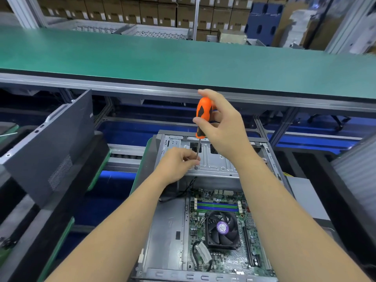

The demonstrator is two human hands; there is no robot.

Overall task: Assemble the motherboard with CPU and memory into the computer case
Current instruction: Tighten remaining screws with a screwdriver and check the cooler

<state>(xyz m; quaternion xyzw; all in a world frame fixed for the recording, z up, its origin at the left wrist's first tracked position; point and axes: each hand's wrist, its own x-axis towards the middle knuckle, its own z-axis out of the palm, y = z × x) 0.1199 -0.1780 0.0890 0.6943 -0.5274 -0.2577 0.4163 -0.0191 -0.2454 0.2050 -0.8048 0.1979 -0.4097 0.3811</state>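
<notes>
Motherboard (pixel 221 231) w/ cooler fan (pixel 222 228) sits in the near right part of the open computer case (pixel 168 231). Right hand (pixel 221 125) grips the orange screwdriver (pixel 203 117) upright over the case's far metal bracket (pixel 213 163); left hand (pixel 179 161) pinches the shaft near the tip. Green bench (pixel 183 58) behind.

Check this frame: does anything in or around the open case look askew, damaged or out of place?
Nothing stands out. The motherboard lies flat inside the computer case, its fan square on it. The right hand holds the orange screwdriver upright over the metal bracket; the left hand pinches its shaft near the tip.
</notes>
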